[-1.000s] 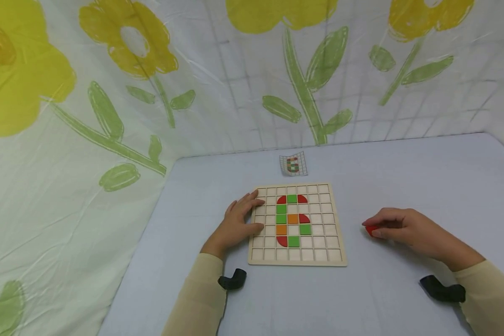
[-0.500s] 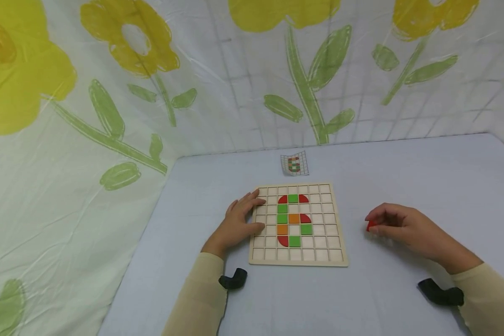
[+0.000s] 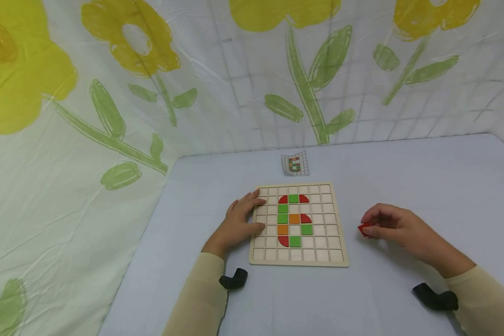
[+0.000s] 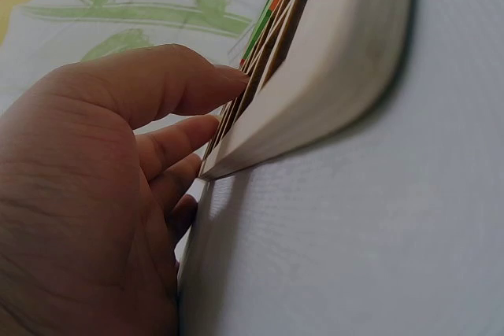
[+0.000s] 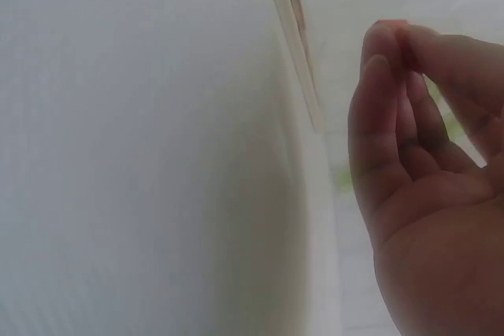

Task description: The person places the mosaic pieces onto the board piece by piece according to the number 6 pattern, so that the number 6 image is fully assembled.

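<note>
A wooden grid board lies on the table with red quarter-round, green square and orange square tiles set in its cells. My left hand rests at the board's left edge, thumb and fingers spread and touching the rim; the left wrist view shows the thumb lying on the board's edge. To the right of the board, my right hand pinches a small red tile between thumb and fingertips, above the table. Its full shape is partly covered by the fingers.
Behind the board lies a small paper card printed with a coloured grid pattern. A flower-patterned cloth hangs along the table's back and left side. Both wrists carry black camera mounts.
My right hand has lifted the red tile slightly, turned it in the fingertips and shifted a little left toward the board. My left hand has stayed in place.
</note>
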The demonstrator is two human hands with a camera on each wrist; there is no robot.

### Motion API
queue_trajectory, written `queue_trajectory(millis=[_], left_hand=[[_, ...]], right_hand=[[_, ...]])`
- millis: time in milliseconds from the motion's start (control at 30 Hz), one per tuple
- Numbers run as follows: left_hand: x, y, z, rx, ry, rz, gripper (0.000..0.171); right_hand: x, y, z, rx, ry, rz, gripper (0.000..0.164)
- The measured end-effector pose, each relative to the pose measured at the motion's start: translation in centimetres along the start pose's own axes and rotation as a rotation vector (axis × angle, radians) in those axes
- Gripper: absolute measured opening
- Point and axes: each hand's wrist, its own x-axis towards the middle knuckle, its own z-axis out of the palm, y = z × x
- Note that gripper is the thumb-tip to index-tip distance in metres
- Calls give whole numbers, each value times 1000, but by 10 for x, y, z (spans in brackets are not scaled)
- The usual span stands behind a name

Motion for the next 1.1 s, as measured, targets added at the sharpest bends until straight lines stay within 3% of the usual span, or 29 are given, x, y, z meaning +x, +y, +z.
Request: queue_trajectory(millis=[300,633,1100], left_hand=[[1,-2,1,-6,-4,1,68],[2,-2,1,16,-8,-4,68],[1,1,1,28,-2,-2,66]], right_hand=[[1,-8,12,25,-26,-3,13],[8,-20,19,-22,-15,-17,12],[37,-45,48,73,-74,-3,11]])
